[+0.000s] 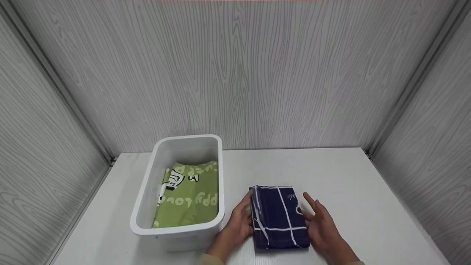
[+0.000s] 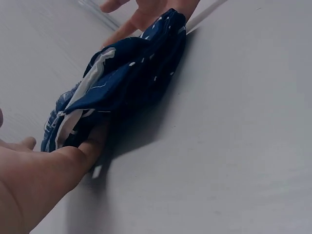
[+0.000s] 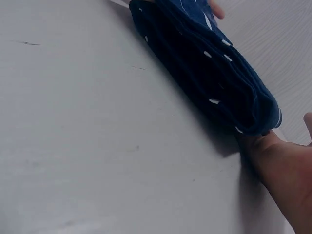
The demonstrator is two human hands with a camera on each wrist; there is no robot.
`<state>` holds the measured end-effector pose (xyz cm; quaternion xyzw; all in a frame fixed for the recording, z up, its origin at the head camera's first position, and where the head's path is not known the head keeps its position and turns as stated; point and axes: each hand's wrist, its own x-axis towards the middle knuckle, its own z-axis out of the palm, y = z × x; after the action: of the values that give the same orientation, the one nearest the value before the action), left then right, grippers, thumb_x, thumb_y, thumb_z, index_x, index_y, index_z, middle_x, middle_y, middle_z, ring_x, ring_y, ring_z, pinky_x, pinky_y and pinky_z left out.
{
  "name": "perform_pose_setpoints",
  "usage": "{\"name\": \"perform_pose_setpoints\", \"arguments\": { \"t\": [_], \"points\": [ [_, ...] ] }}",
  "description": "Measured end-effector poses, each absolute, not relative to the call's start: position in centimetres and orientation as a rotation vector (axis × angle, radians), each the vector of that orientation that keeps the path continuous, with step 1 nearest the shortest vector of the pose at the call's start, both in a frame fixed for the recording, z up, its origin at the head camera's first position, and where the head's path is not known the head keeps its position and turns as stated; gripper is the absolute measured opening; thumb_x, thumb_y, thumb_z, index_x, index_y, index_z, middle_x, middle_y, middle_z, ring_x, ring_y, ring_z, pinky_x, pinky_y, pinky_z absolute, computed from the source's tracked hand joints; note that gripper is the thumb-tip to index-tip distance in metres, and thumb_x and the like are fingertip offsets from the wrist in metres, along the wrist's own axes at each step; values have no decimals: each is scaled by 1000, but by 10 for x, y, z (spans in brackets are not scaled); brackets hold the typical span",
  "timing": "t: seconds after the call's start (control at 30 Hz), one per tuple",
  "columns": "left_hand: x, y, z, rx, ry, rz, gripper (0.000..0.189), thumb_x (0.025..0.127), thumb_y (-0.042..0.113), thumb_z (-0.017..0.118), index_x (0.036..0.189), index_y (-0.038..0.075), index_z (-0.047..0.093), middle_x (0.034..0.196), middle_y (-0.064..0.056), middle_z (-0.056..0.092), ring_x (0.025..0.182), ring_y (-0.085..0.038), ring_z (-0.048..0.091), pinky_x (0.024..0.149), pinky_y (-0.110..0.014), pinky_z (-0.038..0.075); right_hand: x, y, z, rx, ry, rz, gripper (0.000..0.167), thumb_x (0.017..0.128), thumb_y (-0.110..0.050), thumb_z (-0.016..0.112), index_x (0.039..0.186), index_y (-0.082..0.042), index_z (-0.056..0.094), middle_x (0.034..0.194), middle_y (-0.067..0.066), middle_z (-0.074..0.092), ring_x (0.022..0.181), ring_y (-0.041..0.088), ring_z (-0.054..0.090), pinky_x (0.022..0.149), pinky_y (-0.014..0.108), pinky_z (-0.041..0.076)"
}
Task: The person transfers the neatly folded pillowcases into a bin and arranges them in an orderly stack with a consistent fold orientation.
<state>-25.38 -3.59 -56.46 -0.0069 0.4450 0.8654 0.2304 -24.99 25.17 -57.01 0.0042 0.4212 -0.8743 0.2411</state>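
A folded dark-blue cloth (image 1: 274,217) with white lines and some white lettering lies on the white table, its stacked folds showing in both wrist views. My left hand (image 1: 240,222) is at its left side, fingers along the edge. In the left wrist view, part of that hand (image 2: 53,168) reaches in at the cloth's lower edge, where the fingertips are hidden. On the opposite side, my right hand (image 1: 323,226) touches the right edge with fingers extended. The right wrist view has this hand (image 3: 282,161) right at the end of the folds, its fingertips hidden by the cloth.
To the left stands a white plastic bin (image 1: 147,206), with a folded green cloth (image 1: 195,197) printed with white letters and a black-and-white drawing inside. Grey wood-grain panels (image 1: 235,73) enclose the white table (image 1: 368,206) at the back and both sides.
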Motion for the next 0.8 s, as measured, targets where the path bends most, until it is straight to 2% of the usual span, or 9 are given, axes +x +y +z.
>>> {"name": "perform_pose_setpoints", "arguments": {
  "t": [0.1,0.2,0.33,0.47,0.8],
  "points": [
    [-255,-33,-561,-18,1349,2320,64,102,45,40,160,31,18,155,-20,35,127,-34,50,93,-49,49,-253,255,-566,-20,1180,-2313,69,102,-64,29,161,-36,6,163,28,2,139,41,40,110,56,37],
    [-257,-31,-559,-8,1477,2246,64,102,47,39,160,29,19,148,-20,44,120,-32,55,89,-47,52,-257,256,-562,-42,1219,-2220,77,98,-71,28,161,-35,1,164,26,1,137,40,44,108,56,40],
    [-261,-31,-560,-17,1539,2197,63,102,53,40,158,26,29,134,-18,58,106,-27,64,83,-45,56,-261,254,-558,-57,1317,-2130,81,96,-74,27,161,-30,8,164,26,-2,135,38,47,104,54,44],
    [-261,-30,-565,-51,1557,2201,61,101,52,44,153,21,39,121,-16,64,95,-24,69,79,-44,58,-261,252,-559,-43,1435,-2075,80,97,-73,27,161,-25,17,164,25,-4,135,34,47,103,50,47],
    [-258,-34,-569,-23,1606,2185,62,102,49,45,156,20,33,117,-16,64,93,-26,69,77,-47,58,-261,253,-564,-63,1492,-2034,75,101,-64,29,162,-22,14,165,24,0,135,34,47,103,51,47]
  ]
}}
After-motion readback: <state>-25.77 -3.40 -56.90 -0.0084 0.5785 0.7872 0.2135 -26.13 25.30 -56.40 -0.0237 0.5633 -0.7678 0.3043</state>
